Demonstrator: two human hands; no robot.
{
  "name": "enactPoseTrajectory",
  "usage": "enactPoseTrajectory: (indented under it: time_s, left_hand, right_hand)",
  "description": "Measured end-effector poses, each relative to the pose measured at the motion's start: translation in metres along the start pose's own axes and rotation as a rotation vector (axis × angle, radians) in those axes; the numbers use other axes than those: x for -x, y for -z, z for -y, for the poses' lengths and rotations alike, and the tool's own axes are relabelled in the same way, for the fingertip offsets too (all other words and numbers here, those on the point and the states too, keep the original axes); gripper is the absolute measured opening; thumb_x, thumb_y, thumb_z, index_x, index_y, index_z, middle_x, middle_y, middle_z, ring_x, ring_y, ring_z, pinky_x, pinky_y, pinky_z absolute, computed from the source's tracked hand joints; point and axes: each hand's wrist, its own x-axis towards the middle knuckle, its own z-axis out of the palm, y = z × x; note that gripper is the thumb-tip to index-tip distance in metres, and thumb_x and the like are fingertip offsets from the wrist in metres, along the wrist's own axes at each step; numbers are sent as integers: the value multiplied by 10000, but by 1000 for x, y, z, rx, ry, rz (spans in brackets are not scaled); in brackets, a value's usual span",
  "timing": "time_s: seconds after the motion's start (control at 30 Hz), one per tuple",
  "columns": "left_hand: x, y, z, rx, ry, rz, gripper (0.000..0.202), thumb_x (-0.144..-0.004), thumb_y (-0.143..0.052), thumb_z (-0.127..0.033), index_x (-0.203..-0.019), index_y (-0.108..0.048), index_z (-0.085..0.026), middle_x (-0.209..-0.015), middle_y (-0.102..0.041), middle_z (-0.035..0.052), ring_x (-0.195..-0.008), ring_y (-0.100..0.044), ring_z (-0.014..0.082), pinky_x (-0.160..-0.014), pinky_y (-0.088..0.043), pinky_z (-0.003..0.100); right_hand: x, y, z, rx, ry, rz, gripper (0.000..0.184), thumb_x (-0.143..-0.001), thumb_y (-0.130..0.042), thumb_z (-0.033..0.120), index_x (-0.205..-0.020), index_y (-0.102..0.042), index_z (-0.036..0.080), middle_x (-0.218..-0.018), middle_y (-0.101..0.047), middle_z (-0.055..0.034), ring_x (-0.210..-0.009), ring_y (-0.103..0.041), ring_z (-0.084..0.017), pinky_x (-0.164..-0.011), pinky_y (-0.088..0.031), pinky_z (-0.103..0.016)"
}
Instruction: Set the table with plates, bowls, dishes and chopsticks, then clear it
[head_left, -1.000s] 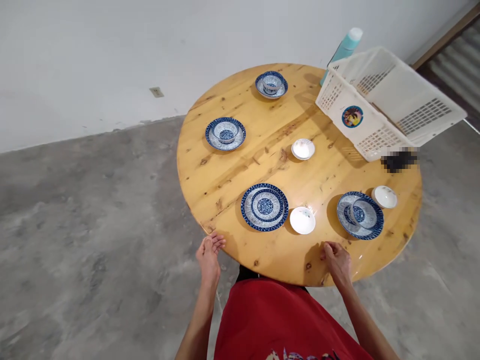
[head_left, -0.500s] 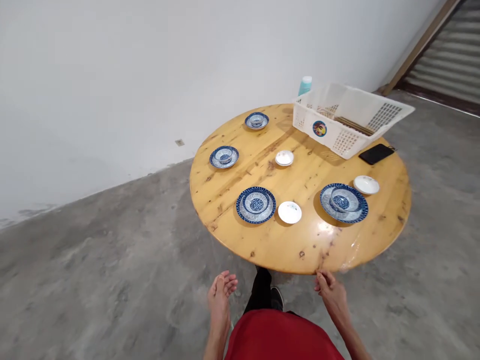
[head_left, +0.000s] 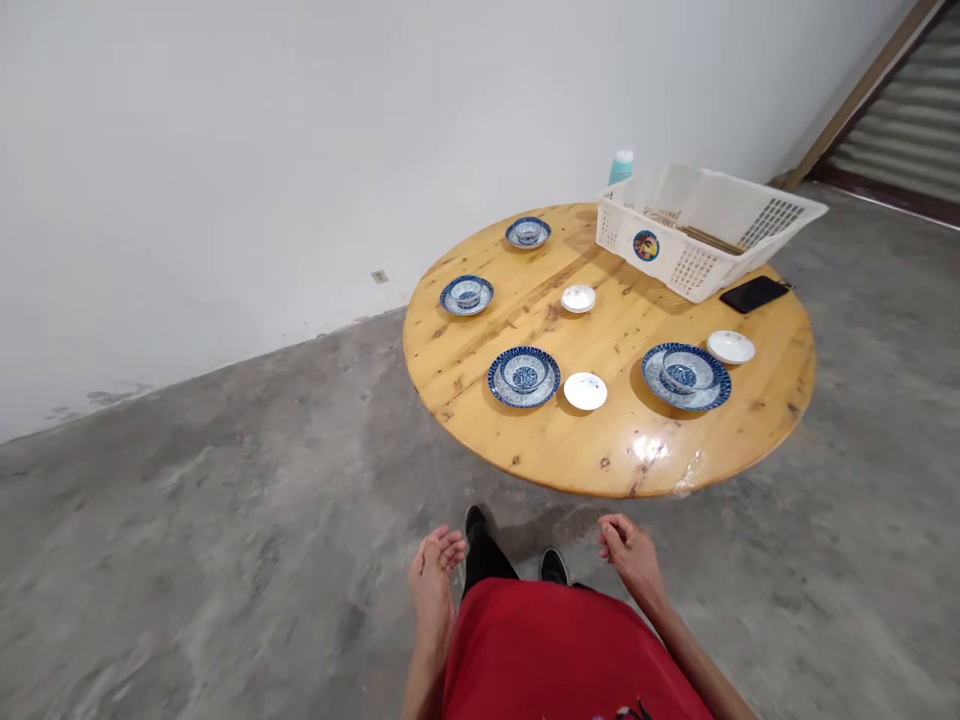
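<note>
My left hand [head_left: 438, 562] hangs over the floor in front of my body, its fingers stretched and nothing in it. My right hand [head_left: 628, 550] is just off the table's front edge, its fingers curled in toward the thumb with nothing visible in them. Nearest on the round wooden table [head_left: 540, 450] is a blue-patterned plate [head_left: 495, 388] with a bowl [head_left: 525, 374] on it, a small white dish [head_left: 585, 391] at its right. To the right, another blue plate [head_left: 685, 403] carries a bowl [head_left: 679, 376], with a white dish [head_left: 730, 347] behind it.
Further back are a blue plate with bowl [head_left: 467, 293], another such plate and bowl [head_left: 528, 233], and a white dish [head_left: 578, 298]. A white plastic basket [head_left: 697, 268] holding brown sticks, a black phone [head_left: 754, 294] and a teal bottle [head_left: 620, 168] stand at the back right.
My body has stepped back a little from the table. My right hand has come away from the table edge and moved left; both shoes now show below.
</note>
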Motion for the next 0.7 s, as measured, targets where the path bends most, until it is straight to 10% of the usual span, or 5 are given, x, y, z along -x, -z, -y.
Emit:
enactPoseTrajectory:
  time_s: [0.2, 0.53, 0.7]
  left_hand:
    - [-41, 15, -29, 8, -24, 21, 338, -697, -706, -374, -929, -654, -133, -829, -722, 90, -706, -681, 165, -668, -527, 279]
    - [-155, 153, -102, -19, 6, -176, 151, -815, -577, -285, -878, -644, -165, -862, -697, 86, -792, -686, 181, -797, -538, 337]
    - [-211, 180, -136, -49, -18, -78, 186, -803, -604, -302, -919, -651, -165, -881, -704, 79, -801, -686, 176, -784, -532, 324]
  right_hand:
    - [0, -44, 14, 45, 8, -3, 344, -789, -469, 515, -835, -610, 205, -656, -659, -20, -518, -629, -189, -512, -494, -294]
    - [-4, -229, 107, 118, 136, 167, 249, -857, -416, 383, -907, -592, 214, -680, -652, 16, -503, -622, -144, -560, -480, -259]
    - [0, -295, 126, 160, 173, 217, 245, -859, -419, 380, -900, -597, 217, -677, -653, 18, -507, -620, -136, -555, -463, -246]
